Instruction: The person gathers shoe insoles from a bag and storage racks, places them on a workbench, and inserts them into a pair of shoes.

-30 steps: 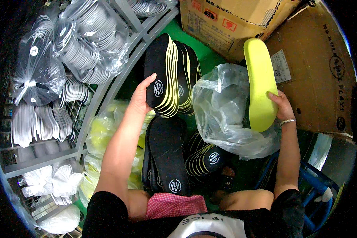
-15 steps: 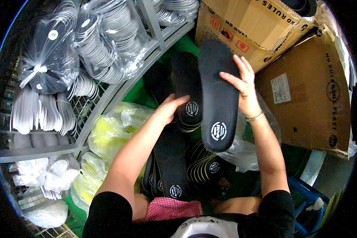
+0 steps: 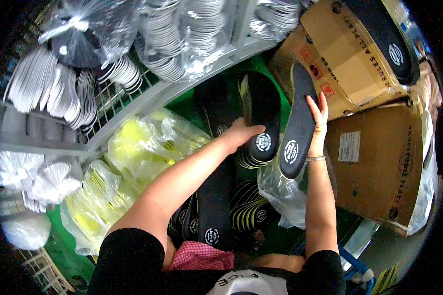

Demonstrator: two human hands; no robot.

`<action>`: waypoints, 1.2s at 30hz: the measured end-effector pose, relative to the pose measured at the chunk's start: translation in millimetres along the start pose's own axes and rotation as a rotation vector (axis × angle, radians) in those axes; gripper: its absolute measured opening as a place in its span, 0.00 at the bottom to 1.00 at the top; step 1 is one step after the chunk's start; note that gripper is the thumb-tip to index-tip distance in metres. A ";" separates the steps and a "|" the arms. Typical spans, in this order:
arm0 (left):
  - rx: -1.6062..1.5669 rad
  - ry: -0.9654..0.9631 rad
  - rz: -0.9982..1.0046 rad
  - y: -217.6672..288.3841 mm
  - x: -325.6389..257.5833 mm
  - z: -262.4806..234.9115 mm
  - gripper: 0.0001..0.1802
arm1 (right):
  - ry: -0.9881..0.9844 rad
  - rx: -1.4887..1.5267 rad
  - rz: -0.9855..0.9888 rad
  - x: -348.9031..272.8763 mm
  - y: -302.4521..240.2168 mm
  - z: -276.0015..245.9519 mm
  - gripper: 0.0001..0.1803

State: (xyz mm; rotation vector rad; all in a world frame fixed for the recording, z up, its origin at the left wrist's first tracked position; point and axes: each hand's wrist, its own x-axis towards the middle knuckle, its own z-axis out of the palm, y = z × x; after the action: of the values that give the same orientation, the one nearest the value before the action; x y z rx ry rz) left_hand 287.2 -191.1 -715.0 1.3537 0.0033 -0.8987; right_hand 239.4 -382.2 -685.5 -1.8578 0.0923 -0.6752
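Note:
My left hand is closed on the heel end of a stack of black insoles, its thumb lying across the top one near a white round print. In my right hand is another black insole, held by its outer side and tilted, with a yellowish edge showing. A gap separates it from the stack. Below my hands lie more black insoles and a fanned pile of yellow-edged insoles. Further black insoles lie beyond my left hand.
Cardboard boxes stand at the right, and a black insole lies on the upper one. A metal rack with bagged insoles borders the left. Bags of yellow pieces and a clear plastic bag lie nearby.
The insole in my right hand has turned more on edge and come away from the stack. My left hand keeps its hold. The whole view has shifted, showing more of the upper box's insole.

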 end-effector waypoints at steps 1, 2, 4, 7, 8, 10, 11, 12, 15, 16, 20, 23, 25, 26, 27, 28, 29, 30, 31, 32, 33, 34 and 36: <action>0.090 0.039 0.017 -14.3 11.5 -1.5 0.39 | -0.084 -0.111 -0.072 2.8 3.9 8.2 0.21; 0.180 0.065 0.031 -16.8 18.6 2.1 0.41 | -0.160 -0.232 -0.145 3.7 14.6 11.7 0.21; 0.419 0.066 -0.144 -12.7 23.8 10.8 0.44 | -0.422 -0.690 -0.161 -2.2 25.8 13.4 0.27; 0.557 0.110 0.031 -33.8 32.0 10.4 0.48 | -0.491 -0.149 0.279 -7.5 44.7 6.6 0.24; 0.671 0.089 0.089 -40.5 36.2 10.6 0.49 | -0.486 0.066 0.362 -6.7 46.4 1.5 0.24; 0.648 0.080 0.024 -34.3 35.6 24.3 0.50 | -0.430 0.455 0.469 -3.2 62.3 -21.6 0.22; 0.665 0.099 -0.037 -30.7 33.7 25.6 0.51 | -0.291 0.517 0.557 -2.9 49.2 -12.8 0.23; 0.681 0.118 -0.099 -27.7 31.9 26.0 0.51 | -0.148 0.575 0.643 -3.9 34.6 -2.1 0.25; 0.736 0.121 -0.072 -14.0 12.2 43.7 0.48 | -0.087 0.452 0.883 -11.5 33.8 1.4 0.25; 0.802 0.095 -0.051 -8.4 7.3 49.6 0.47 | -0.124 0.480 0.956 -16.0 47.9 -7.8 0.23; 0.963 0.004 0.070 -10.3 1.1 48.1 0.50 | -0.073 0.726 1.045 -35.8 61.6 -15.9 0.16; 0.966 -0.031 0.069 -10.6 1.5 49.3 0.50 | 0.029 0.713 1.025 -45.5 69.6 -20.3 0.16; 0.945 -0.020 0.076 -11.2 4.1 51.5 0.50 | 0.049 0.725 1.036 -46.1 66.9 -19.2 0.17; 0.934 -0.008 0.080 -11.5 5.6 52.7 0.51 | 0.059 0.728 1.018 -45.9 66.8 -19.5 0.18; 0.927 -0.011 0.083 -12.2 7.0 53.5 0.51 | 0.069 0.731 0.999 -45.9 66.2 -19.2 0.19; 0.890 -0.012 0.103 -12.6 7.7 51.2 0.51 | 0.066 0.727 1.002 -44.5 58.7 -13.2 0.19; 0.854 -0.011 0.121 -13.0 8.8 48.4 0.51 | 0.056 0.708 0.991 -40.6 45.8 -5.0 0.20; 0.850 -0.006 0.118 -13.4 10.0 44.9 0.51 | 0.047 0.689 0.981 -37.2 38.3 1.3 0.21; 0.784 -0.039 0.127 -12.8 10.9 42.9 0.51 | 0.093 0.680 0.979 -34.4 37.4 2.9 0.23; 0.718 -0.071 0.137 -12.4 11.5 40.5 0.51 | 0.093 0.652 0.925 -30.7 19.3 9.9 0.22; 0.754 -0.011 0.162 -12.4 11.4 38.4 0.51 | 0.075 0.670 0.963 -31.1 28.9 3.9 0.21; 0.749 -0.022 0.169 -9.9 12.3 39.1 0.51 | 0.067 0.681 0.993 -31.6 45.2 -11.4 0.20; 0.633 0.005 0.245 -8.3 14.9 33.9 0.50 | 0.054 0.638 1.037 -32.1 50.7 -11.3 0.17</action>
State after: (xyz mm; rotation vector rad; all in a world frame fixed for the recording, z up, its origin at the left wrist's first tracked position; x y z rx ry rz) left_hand 276.4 -227.1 -720.1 1.8911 -0.4676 -0.7105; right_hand 219.9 -399.6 -740.7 -0.9626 0.7289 0.0042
